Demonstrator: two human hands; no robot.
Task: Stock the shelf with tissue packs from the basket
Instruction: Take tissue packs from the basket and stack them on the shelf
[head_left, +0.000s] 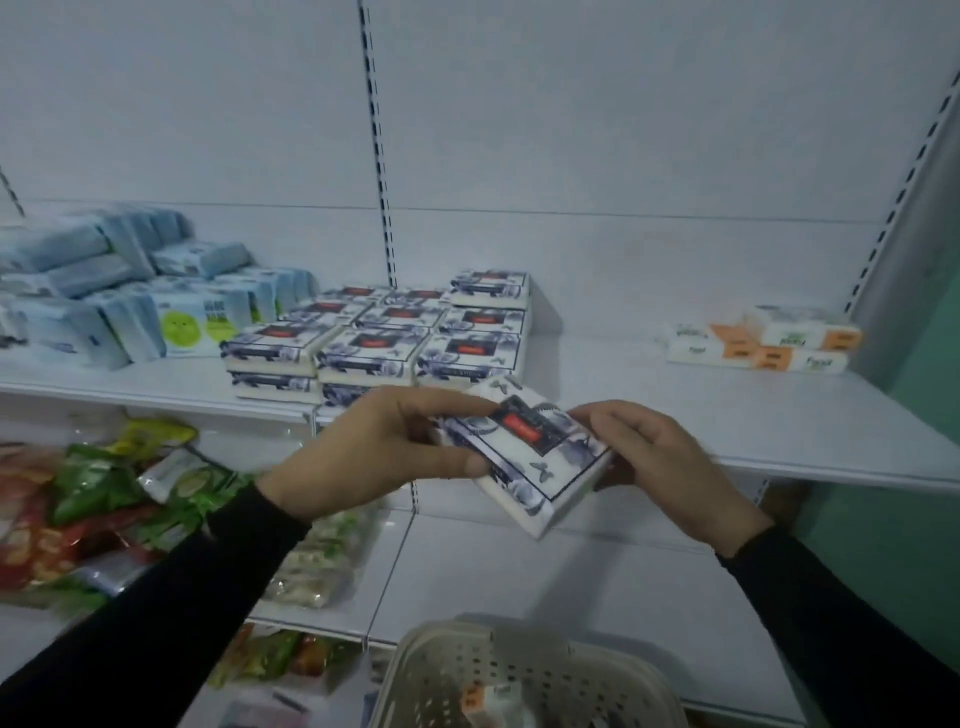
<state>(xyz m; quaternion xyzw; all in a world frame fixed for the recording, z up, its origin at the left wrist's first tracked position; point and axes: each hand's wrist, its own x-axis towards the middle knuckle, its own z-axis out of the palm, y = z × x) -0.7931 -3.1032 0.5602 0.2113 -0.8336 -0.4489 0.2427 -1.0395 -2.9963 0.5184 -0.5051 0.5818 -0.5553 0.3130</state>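
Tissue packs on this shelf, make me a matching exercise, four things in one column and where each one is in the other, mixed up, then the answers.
Things:
1. floral pack with red label
2. light blue packs
3. orange and white packs
4. basket

Places:
A. far left of the shelf
B. bottom of the view, below the hands
C. held between the left hand and the right hand
D. right end of the shelf

Pairs: 1-C, 2-A, 3-D, 4-B

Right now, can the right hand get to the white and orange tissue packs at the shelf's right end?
Probably not yet: the right hand is gripping the blue-and-white floral tissue pack with the left hand; the path to the white and orange tissue packs looks clear.
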